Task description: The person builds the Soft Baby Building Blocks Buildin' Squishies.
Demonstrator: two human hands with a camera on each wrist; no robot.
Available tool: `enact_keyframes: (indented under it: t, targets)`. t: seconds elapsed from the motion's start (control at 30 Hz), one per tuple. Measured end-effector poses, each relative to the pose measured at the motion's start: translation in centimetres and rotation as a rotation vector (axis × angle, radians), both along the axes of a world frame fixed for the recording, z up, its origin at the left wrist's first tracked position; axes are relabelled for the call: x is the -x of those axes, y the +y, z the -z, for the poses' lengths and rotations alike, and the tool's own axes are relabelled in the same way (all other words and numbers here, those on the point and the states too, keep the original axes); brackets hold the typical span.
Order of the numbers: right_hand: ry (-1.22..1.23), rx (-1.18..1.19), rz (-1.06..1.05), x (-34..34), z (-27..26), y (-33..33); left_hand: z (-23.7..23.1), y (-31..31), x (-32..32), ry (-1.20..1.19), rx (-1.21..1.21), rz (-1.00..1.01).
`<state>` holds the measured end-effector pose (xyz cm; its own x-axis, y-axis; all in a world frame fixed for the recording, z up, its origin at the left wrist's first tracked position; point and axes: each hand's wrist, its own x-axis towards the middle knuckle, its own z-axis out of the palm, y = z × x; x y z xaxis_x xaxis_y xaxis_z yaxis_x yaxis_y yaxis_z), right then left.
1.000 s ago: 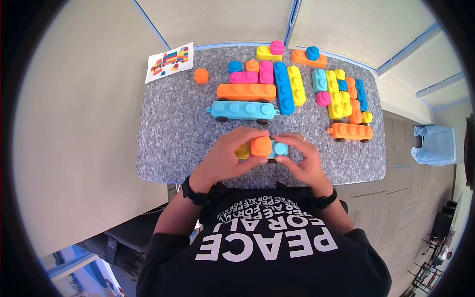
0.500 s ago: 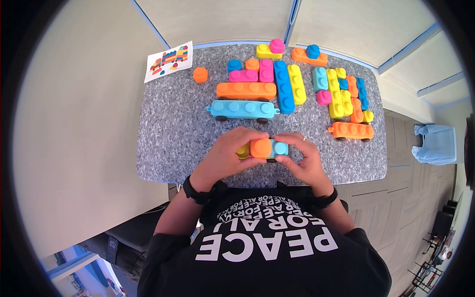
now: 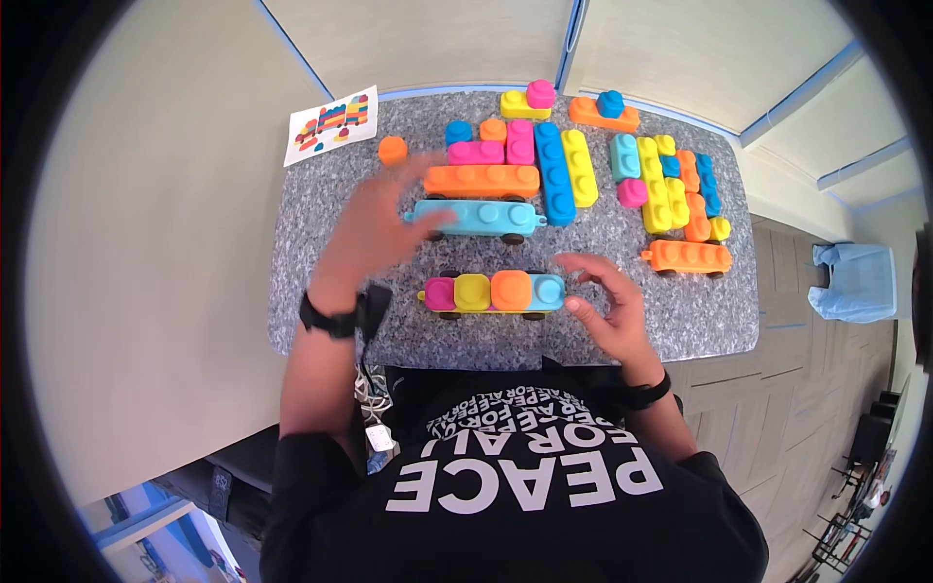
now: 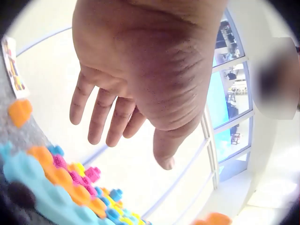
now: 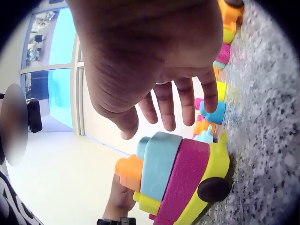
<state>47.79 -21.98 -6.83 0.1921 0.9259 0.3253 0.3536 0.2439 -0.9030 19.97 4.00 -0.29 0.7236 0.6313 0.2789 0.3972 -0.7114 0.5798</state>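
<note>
My left hand (image 3: 374,233) is blurred over the table's left side, fingers spread, nothing in its grasp. It overlaps the left ends of a light blue wheeled base (image 3: 486,216) and an orange wheeled base (image 3: 496,180). A stacked block wagon stands near the front edge, on a yellow wheeled base (image 5: 220,159). Its top row shows a magenta block (image 3: 439,293), a yellow block (image 3: 472,291), an orange block (image 3: 511,290) and a light blue block (image 3: 549,291). Beside the light blue end, my right hand (image 3: 612,306) curves loosely with an empty palm.
A loose orange block (image 3: 393,149) lies near a picture card (image 3: 332,126) at the back left. Long blue (image 3: 556,175) and yellow (image 3: 579,170) blocks lie mid-table. Several more blocks cluster at the right, behind another orange wheeled base (image 3: 688,257). The grey speckled table (image 3: 321,301) carries everything.
Both hands were holding the stacked wagon. My left hand has let go and swung left and away from me, uncovering the magenta end. My right hand has loosened and shifted slightly right.
</note>
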Motion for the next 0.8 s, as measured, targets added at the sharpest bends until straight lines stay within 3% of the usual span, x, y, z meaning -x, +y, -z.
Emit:
enact_keyframes:
  t: [0.07, 0.17, 0.23, 0.4, 0.5, 0.57, 0.67, 0.8]
  targets:
    - [-0.004, 0.005, 0.016, -0.2, -0.1, -0.1, 1.2, 5.3, 0.1, -0.077, 0.044, -0.070]
    - [-0.006, 0.008, 0.031, -0.3, -0.3, -0.3, 4.1, 11.1, 0.6, 0.065, -0.066, -0.157]
    - [-0.007, 0.013, 0.037, -0.2, -0.5, -0.5, 8.5, 15.0, 0.9, 0.155, -0.102, -0.128]
    - [-0.013, 0.020, 0.043, 0.0, -0.5, -0.6, 11.7, 16.4, 1.0, 0.111, -0.104, -0.105]
    - [-0.072, 0.004, 0.055, -0.4, -1.0, -0.6, 9.3, 14.1, 0.2, -0.087, -0.066, -0.124]
    - [-0.124, -0.020, 0.065, -0.3, -1.9, -0.4, 3.9, 9.7, -1.2, -0.166, 0.038, -0.147]
    - [-0.175, -0.076, 0.062, -0.3, -4.2, 0.5, -1.1, 3.9, -2.6, -0.258, -0.006, -0.087]
    - [-0.159, -0.165, 0.006, 1.1, -7.4, 1.8, -5.4, -4.1, -3.0, -0.216, -0.056, 0.136]
